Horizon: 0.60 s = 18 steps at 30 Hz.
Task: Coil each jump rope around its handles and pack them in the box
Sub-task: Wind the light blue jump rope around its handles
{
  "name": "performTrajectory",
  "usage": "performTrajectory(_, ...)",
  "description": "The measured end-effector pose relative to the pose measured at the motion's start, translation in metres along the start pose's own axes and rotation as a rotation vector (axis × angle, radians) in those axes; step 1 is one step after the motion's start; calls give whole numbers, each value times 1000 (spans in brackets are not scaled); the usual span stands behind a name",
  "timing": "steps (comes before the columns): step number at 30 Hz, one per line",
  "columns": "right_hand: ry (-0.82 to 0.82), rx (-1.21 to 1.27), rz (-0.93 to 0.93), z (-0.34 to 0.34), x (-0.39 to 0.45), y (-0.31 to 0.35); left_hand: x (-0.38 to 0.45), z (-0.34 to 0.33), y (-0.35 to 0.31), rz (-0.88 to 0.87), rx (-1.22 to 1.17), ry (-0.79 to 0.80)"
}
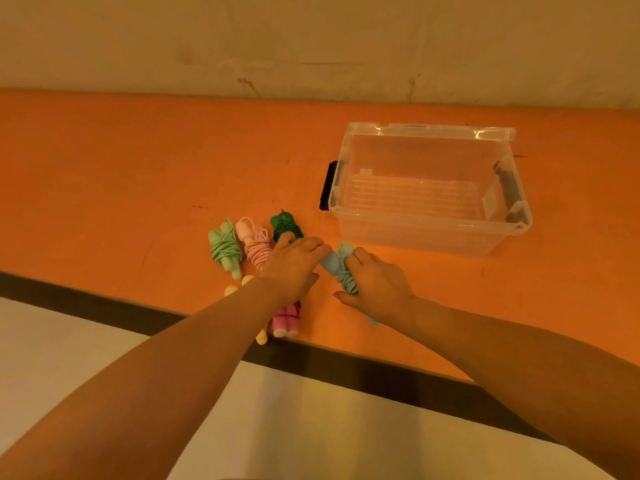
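Blue cord wrapped the light blue jump rope [341,268], which the right grip [375,285] pinched around its coiled middle on the orange worktop [121,174]. Just left of it, the left grip [294,265] pressed down, fingers together, over the dark green rope [285,226]; whether it clasped that bundle could not be told. The clear box [429,233] stood empty, beyond and to the right of the right grip. If lifted loosely, the blue coil would likely slacken and unwind, since nothing visibly locked its end. The pink rope [285,322] beneath the left wrist lay at the worktop edge and could be knocked off.
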State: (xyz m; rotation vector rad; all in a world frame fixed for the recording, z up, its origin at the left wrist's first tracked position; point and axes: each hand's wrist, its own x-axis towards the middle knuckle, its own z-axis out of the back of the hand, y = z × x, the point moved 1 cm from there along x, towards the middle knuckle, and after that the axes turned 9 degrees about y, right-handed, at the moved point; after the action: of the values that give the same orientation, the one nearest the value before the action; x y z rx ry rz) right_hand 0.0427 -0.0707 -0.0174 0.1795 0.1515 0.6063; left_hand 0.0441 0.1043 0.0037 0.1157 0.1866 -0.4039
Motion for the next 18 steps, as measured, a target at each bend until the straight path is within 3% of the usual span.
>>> performTrajectory(3, 110, -23, -41, -7, 13, 11, -16, -13, 14, 105, -22, 100)
performTrajectory(10, 161, 13, -89, -31, 43, 29, -48, -54, 29, 207, -215, 254)
performTrajectory(18, 93, 48, 5, -53, 49, 36, -48, -71, 29, 180, -290, 225)
